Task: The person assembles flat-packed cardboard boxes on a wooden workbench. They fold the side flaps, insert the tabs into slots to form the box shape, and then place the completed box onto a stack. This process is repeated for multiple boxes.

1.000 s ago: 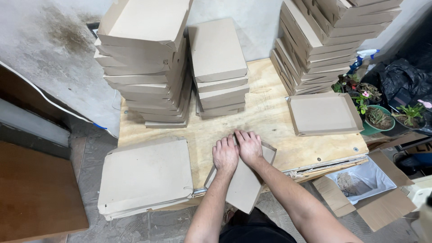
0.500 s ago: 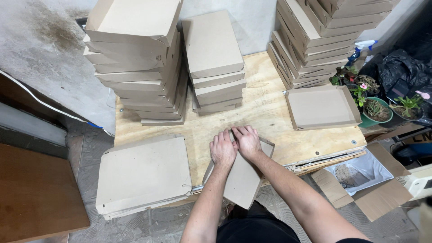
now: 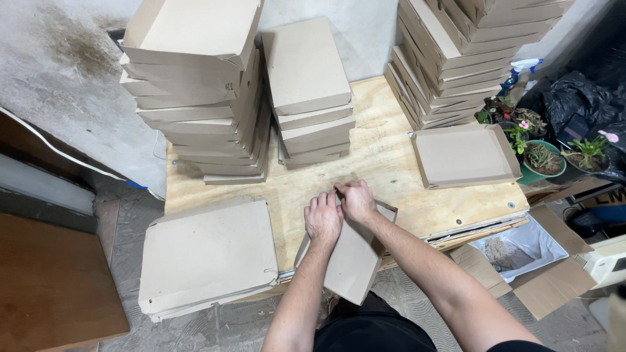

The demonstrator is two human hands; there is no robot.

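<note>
While both press (knuckles up), left hand (image 3: pixel 323 218) and right hand (image 3: pixel 358 200) grip cardboard piece (image 3: pixel 352 261).

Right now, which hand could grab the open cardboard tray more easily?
Probably the right hand. The open shallow brown cardboard tray lies on the right side of the plywood table, nearer that hand. The left hand sits farther away. Both hands press on a flat brown cardboard piece.

On the pale plywood counter (image 3: pixel 391 163), three stacks of folded brown cardboard boxes (image 3: pixel 306 91) stand at the back. A pile of flat grey cardboard sheets (image 3: pixel 208 254) lies front left, an open shallow cardboard tray (image 3: pixel 464 155) right. Between them, both hands (image 3: pixel 340 208) rest on a partly folded cardboard blank (image 3: pixel 352 257) overhanging the front edge.
</note>
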